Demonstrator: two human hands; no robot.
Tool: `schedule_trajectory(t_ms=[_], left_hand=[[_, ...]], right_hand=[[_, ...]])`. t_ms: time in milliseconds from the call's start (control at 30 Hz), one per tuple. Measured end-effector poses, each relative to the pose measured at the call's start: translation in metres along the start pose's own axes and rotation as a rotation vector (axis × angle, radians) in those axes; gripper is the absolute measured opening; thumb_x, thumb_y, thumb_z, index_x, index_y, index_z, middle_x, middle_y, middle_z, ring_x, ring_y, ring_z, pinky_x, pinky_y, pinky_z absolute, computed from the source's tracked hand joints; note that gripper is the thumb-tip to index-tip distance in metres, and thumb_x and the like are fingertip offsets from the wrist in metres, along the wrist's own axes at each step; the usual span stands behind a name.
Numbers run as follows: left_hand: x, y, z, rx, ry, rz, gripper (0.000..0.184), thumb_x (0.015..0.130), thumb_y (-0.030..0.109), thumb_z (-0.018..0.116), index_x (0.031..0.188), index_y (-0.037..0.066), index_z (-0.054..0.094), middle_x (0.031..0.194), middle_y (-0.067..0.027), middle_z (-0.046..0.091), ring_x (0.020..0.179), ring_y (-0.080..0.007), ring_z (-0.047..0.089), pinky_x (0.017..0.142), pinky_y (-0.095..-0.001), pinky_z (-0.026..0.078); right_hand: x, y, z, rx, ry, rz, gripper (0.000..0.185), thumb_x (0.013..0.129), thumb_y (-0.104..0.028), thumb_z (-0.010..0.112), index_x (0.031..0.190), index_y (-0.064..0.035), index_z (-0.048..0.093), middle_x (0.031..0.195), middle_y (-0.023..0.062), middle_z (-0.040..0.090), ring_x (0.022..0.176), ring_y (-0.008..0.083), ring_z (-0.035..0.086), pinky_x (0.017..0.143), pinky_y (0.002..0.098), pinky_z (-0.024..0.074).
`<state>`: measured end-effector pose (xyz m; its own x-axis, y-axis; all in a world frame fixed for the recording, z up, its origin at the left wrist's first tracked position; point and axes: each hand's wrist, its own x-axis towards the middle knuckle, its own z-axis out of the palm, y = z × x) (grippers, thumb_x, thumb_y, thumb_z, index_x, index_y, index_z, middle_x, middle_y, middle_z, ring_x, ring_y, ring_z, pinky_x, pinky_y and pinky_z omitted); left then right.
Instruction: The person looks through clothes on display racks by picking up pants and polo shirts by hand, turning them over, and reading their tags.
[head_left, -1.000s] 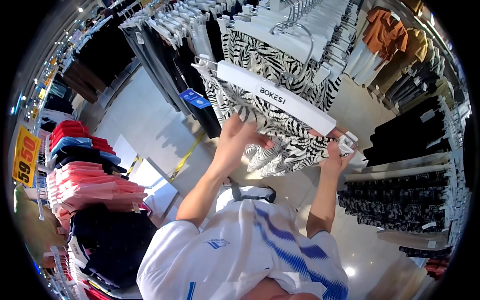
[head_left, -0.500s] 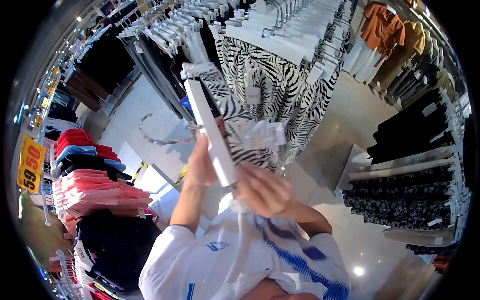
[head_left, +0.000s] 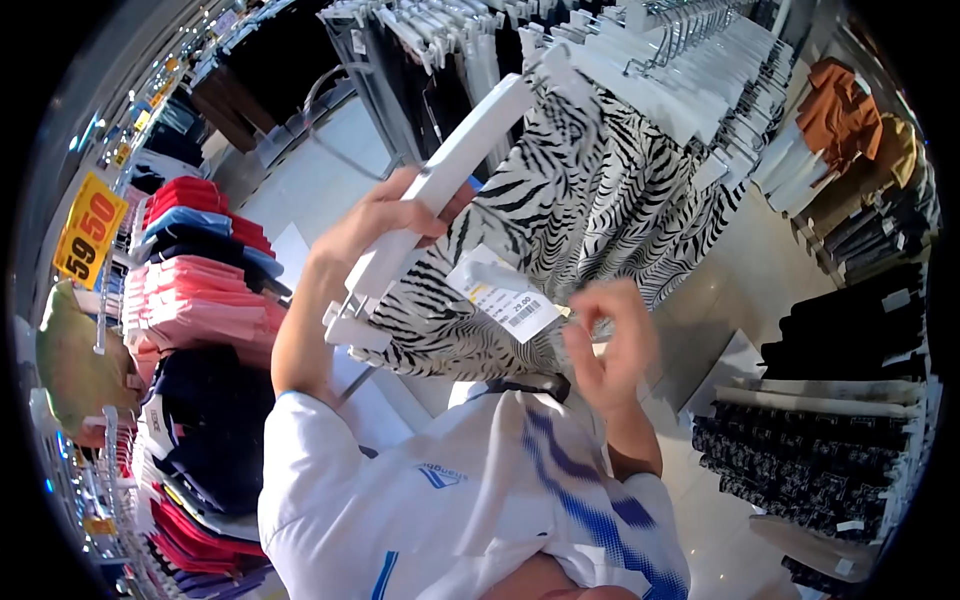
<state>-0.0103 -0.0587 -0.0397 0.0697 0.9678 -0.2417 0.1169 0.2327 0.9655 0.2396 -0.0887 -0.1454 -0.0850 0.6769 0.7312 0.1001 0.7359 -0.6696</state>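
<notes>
Here the left hand [head_left: 395,212] grips a white hanger [head_left: 490,112]; the right hand [head_left: 612,335], half-spread, hovers beside a tag [head_left: 510,303].

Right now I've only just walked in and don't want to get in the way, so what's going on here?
Someone's left hand grips a white hanger bearing a zebra-print garment. A white tag with a barcode shows in front of the garment. The right hand, blurred, is beside the tag; whether they touch is unclear. More zebra-print clothes hang just beyond.
</notes>
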Motion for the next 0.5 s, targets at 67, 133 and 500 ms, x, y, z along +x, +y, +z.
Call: schedule_trajectory(t_ms=[67, 133, 500], left_hand=[[0.005, 0.007, 0.002, 0.119, -0.094, 0.007, 0.045, 0.070, 0.011, 0.061, 0.113, 0.001, 0.058, 0.107, -0.0071, 0.060, 0.088, -0.0135, 0.054, 0.078, -0.0236, 0.041], [0.008, 0.012, 0.008, 0.149, -0.112, 0.007, 0.043, 0.069, 0.011, 0.061, 0.111, 0.000, 0.058, 0.101, -0.0060, 0.059, 0.081, -0.0126, 0.053, 0.075, -0.0232, 0.041], [0.026, 0.011, 0.004, 0.111, -0.316, 0.035, 0.042, 0.066, 0.010, 0.061, 0.106, -0.002, 0.059, 0.094, -0.0062, 0.056, 0.078, -0.0110, 0.052, 0.066, -0.0224, 0.042]], right_hand=[[0.016, -0.003, 0.011, 0.119, -0.056, 0.170, 0.015, 0.080, -0.009, 0.068, 0.088, 0.0017, 0.061, 0.076, 0.0075, 0.061, 0.062, 0.0147, 0.058, 0.059, 0.0258, 0.0461], [0.026, 0.000, 0.018, 0.115, -0.182, 0.201, 0.017, 0.080, -0.009, 0.070, 0.091, 0.0019, 0.062, 0.079, 0.0077, 0.064, 0.067, 0.0135, 0.062, 0.061, 0.0236, 0.0470], [0.036, 0.020, 0.018, 0.184, -0.289, 0.386, 0.031, 0.092, -0.019, 0.061, 0.071, 0.0029, 0.055, 0.055, -0.0040, 0.048, 0.052, 0.0005, 0.036, 0.045, 0.0204, 0.0277]])
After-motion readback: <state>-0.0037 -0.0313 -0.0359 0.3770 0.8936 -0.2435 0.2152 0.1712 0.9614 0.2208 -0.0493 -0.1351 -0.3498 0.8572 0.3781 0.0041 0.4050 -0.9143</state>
